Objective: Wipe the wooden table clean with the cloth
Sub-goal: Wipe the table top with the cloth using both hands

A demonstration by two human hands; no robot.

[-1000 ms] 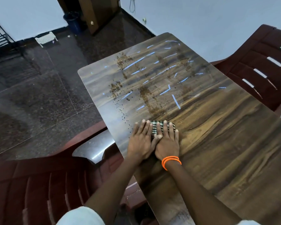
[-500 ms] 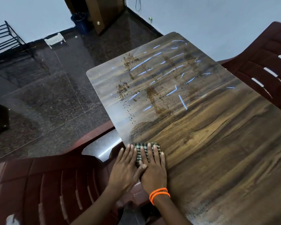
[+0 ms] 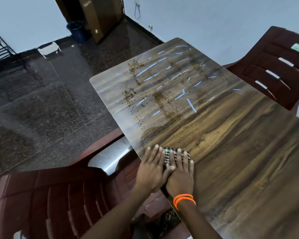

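both hands, left hand (image 3: 149, 171) and right hand (image 3: 179, 176), press flat, grip released, on the checked cloth (image 3: 171, 153) at the desk (image 3: 231, 144) near edge; brown crumbs (image 3: 160, 100) beyond, maroon chairs (image 3: 47, 200) flanking.

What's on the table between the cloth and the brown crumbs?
Bare wood: in the head view, the wooden table shows only grain between the cloth and brown crumbs.

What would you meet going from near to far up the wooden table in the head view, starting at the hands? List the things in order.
Left hand and right hand side by side, flat on the checked cloth → bare strip of wooden table → brown crumbs → far table corner.
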